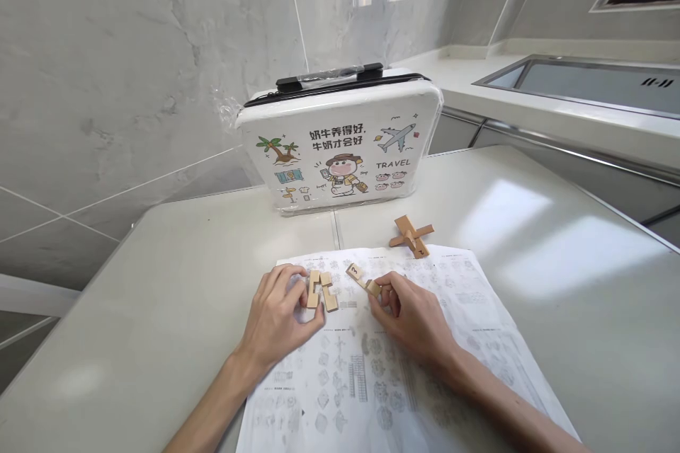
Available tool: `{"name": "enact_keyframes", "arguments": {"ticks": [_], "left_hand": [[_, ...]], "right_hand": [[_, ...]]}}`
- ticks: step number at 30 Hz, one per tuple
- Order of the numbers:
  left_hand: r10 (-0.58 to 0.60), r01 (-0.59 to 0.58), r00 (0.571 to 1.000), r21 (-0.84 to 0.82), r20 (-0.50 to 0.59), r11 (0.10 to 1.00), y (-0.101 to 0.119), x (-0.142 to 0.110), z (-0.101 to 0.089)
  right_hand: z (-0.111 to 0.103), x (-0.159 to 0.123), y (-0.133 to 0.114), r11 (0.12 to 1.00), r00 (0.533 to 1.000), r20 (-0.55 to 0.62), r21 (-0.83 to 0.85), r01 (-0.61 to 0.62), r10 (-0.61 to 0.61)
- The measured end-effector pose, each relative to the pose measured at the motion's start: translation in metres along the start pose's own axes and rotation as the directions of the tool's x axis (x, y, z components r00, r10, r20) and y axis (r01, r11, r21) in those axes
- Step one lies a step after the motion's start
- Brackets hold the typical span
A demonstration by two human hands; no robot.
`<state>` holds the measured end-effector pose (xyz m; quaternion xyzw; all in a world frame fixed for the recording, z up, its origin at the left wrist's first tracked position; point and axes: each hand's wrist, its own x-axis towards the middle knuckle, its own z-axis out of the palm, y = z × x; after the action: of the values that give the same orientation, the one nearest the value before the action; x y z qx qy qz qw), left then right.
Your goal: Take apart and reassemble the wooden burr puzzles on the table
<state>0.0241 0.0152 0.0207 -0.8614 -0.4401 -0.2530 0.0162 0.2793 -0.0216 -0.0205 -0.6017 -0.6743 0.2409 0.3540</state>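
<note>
My left hand (280,306) pinches a pale notched wooden puzzle piece (313,289) end to end between its fingers and thumb. Right beside that one lies a second notched puzzle piece (330,294). Between the thumb and fingers of my right hand (408,308) is the near end of another pale piece, marked 3 (354,272), which slants away to the upper left. Beyond my hands sits a darker brown wooden assembly (409,236) of crossed pieces, one with a handwritten mark.
Under my hands a large printed sheet (366,368) of small diagrams covers the front of the white table (175,283). A white plastic-wrapped case (340,148) with cartoon prints stands at the back by the tiled wall. A counter with a sink (584,85) is at right.
</note>
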Motion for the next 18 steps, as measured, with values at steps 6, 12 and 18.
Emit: {"name": "enact_keyframes", "arguments": {"ticks": [6, 12, 18], "left_hand": [[-0.031, 0.039, 0.997, -0.109, 0.071, 0.993, -0.001, -0.002, 0.000], [-0.022, 0.069, 0.973, -0.195, 0.232, 0.978, -0.008, -0.004, 0.006], [-0.064, 0.128, 0.959, -0.221, 0.275, 0.967, -0.016, -0.008, 0.011]], "right_hand": [[0.003, -0.001, 0.002, 0.998, 0.999, -0.004, -0.059, 0.031, -0.032], [0.007, -0.002, 0.003, 0.985, 0.992, -0.069, -0.139, 0.098, -0.108], [0.009, -0.001, 0.005, 0.968, 0.970, -0.125, -0.167, 0.186, -0.208]]}}
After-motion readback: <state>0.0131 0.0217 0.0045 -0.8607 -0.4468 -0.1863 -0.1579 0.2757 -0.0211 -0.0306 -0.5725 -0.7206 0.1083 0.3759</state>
